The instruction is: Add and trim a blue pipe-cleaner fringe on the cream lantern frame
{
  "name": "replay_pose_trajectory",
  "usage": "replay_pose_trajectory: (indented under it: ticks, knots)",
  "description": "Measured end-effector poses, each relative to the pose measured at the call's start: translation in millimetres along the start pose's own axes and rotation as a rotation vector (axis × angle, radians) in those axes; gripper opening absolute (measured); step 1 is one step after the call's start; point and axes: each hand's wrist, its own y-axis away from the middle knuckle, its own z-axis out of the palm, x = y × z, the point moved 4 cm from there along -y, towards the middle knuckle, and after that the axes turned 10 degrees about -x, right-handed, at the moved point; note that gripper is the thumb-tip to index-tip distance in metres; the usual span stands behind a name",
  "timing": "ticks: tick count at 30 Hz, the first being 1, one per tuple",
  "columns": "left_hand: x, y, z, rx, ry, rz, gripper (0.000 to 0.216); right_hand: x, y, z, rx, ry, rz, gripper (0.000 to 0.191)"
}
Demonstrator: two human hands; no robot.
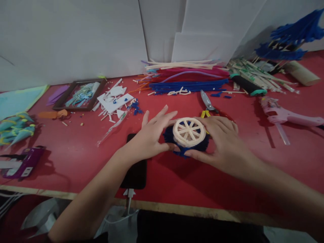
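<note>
Between my hands is a small craft piece with a cream spoked wheel (189,132) on top, which looks made of pipe cleaners. Beneath the wheel spreads a dark blue fuzzy base (181,152). My left hand (154,135) grips the base from the left, thumb at the front edge and fingers partly stretched behind. From the right, my right hand (222,143) holds it with the thumb at the front and the fingers curved round the far side. Behind the right fingers lie pliers with yellow handles (205,114), partly hidden.
A black phone (138,173) with a cable lies under my left forearm. Bundled pipe cleaners (187,76) lie along the back. White scraps (115,101) and a brown frame (81,94) are at left. A pink glue gun (291,116) stands at right, near a blue model (286,47).
</note>
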Motion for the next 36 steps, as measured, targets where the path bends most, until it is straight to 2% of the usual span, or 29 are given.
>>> replay_pose_trajectory:
  ticks: [3, 5, 7, 10, 12, 21, 25, 28, 31, 33, 36]
  knots:
    - [0.3, 4.0, -6.4, 0.033, -0.002, 0.002, 0.074, -1.7, 4.4, -5.3, 0.023, 0.042, 0.058, 0.076]
    - [1.0, 6.2, -7.9, 0.012, 0.03, 0.022, 0.066, -0.4, 5.6, -8.7, 0.007, 0.023, 0.078, 0.072]
    - [1.9, 7.0, -7.0, -0.024, 0.069, 0.049, 0.072, 1.6, 5.1, -10.5, -0.02, -0.015, 0.06, 0.071]
    - [2.4, 4.8, -2.8, -0.046, 0.078, 0.052, 0.095, 4.3, 2.2, -9.7, -0.043, -0.041, 0.012, 0.081]
    - [2.9, 2.3, 1.1, -0.044, 0.061, 0.044, 0.102, 4.7, -0.3, -7.1, -0.06, -0.044, -0.018, 0.086]
    - [5.5, -3.8, 10.6, -0.037, -0.003, 0.067, 0.091, 0.7, -3.9, 1.7, -0.03, -0.091, -0.049, 0.074]
    - [2.8, -4.0, 9.0, -0.055, 0.017, 0.08, 0.089, 3.8, -4.1, 2.7, -0.067, -0.128, -0.029, 0.081]
    - [-3.6, -0.9, 2.8, -0.043, 0.041, 0.073, 0.088, 6.9, -3.7, -3.7, -0.116, -0.167, -0.02, 0.082]
    - [-9.4, 4.7, -6.1, 0.008, 0.041, 0.061, 0.078, 9.9, -1.7, -14.8, -0.133, -0.188, 0.004, 0.069]
    - [-9.1, 6.8, -7.3, -0.039, 0.065, 0.078, 0.073, 11.6, -0.6, -19.4, -0.139, -0.181, 0.017, 0.065]
    - [-4.6, 5.2, -4.9, -0.103, 0.072, 0.087, 0.079, 12.7, -1.9, -18.2, -0.136, -0.169, -0.003, 0.073]
